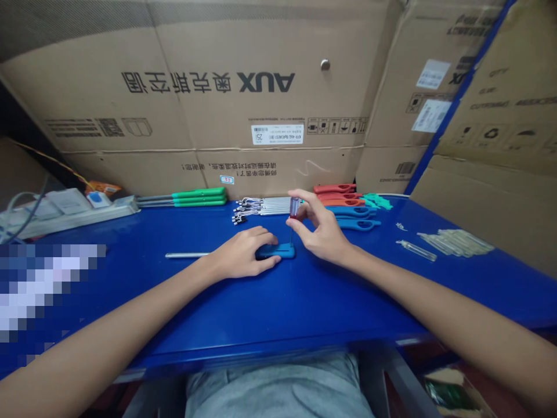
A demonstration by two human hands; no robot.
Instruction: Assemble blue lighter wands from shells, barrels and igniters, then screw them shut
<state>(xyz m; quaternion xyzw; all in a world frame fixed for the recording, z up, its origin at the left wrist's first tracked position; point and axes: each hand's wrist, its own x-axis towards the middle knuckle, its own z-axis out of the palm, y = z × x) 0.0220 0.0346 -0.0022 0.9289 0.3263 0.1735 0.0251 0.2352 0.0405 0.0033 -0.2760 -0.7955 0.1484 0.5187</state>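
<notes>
A blue handle (286, 251) lies flat on the blue table (270, 319), and a thin metal rod (185, 255) points left from it. Over the handle's left part rests my left hand (243, 252), fingers and thumb closed along its sides and hiding where rod and handle meet. My right hand (324, 235) pinches a small screwdriver (295, 208) by its clear and red grip between thumb and fingers. The screwdriver stands upright, its thin shaft reaching down to the handle's right end. Whether a screw sits under the tip is too small to tell.
Behind my hands lie green-handled tools (200, 197), silver rods with wires (270, 205), red handle shells (335, 188), blue handle shells (357, 224) and teal pieces (378, 201). Clear tubes (456, 242) lie right, a power strip (108, 213) left. Cardboard (217, 35) walls the back.
</notes>
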